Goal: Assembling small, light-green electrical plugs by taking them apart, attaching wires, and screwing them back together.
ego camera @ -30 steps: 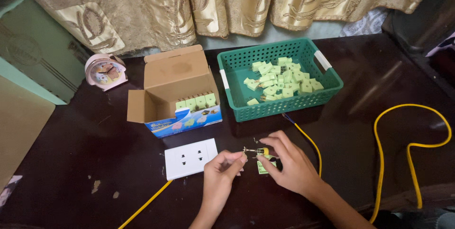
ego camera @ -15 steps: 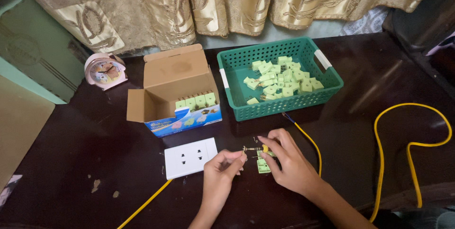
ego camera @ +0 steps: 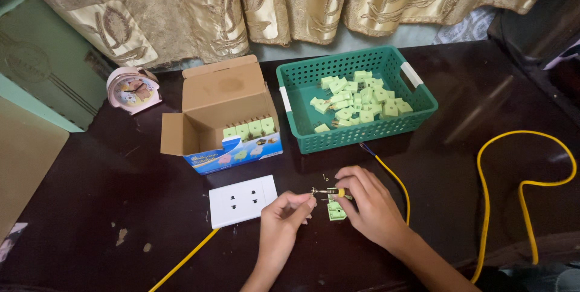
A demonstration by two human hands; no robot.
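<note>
Dark table (ego camera: 109, 207), open cardboard box (ego camera: 220, 113) left of green basket (ego camera: 356, 101)

Soft, even light falls from above, leaving the scene moderately dim. The dark worktop (ego camera: 90, 207) shows a faint sheen at right, with pale streaks of reflection near the yellow cable (ego camera: 525, 183). Shadows under the hands (ego camera: 374, 213) are weak and short. Focus is sharp at centre; corners darken slightly, and the curtain (ego camera: 302, 2) at the top edge bows mildly from wide-angle distortion.
</note>
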